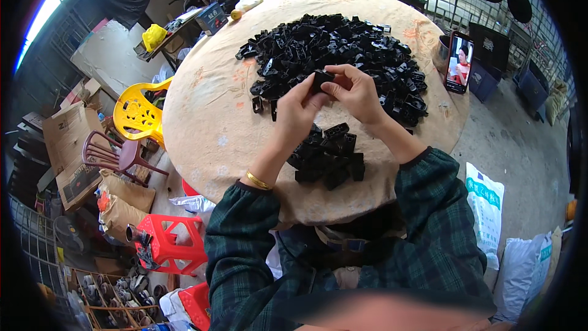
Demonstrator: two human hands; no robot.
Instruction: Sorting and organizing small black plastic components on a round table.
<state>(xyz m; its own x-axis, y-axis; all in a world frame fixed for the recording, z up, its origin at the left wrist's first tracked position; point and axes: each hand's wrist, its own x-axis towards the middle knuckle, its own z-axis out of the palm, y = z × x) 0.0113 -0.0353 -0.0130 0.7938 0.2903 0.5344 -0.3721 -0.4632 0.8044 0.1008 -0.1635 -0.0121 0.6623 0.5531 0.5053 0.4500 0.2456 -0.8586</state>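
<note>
The light is soft and rather bright on the table (199, 141), while the left wall (52, 43) stays dim. A white strip (54, 9) at upper left is overexposed. Small glints shine on the black parts (337, 49). The centre is fairly sharp; straight edges bend toward the black rim, and the bottom patch (392, 312) is blurred.

You have a round, cloth-covered table (202, 129) before you, pale beige with faded orange prints. A broad heap of black plastic parts (337, 43) spreads across its far half; a smaller cluster (334, 162) lies nearest you. At your right, a phone (459, 64) stands upright near the edge.
</note>
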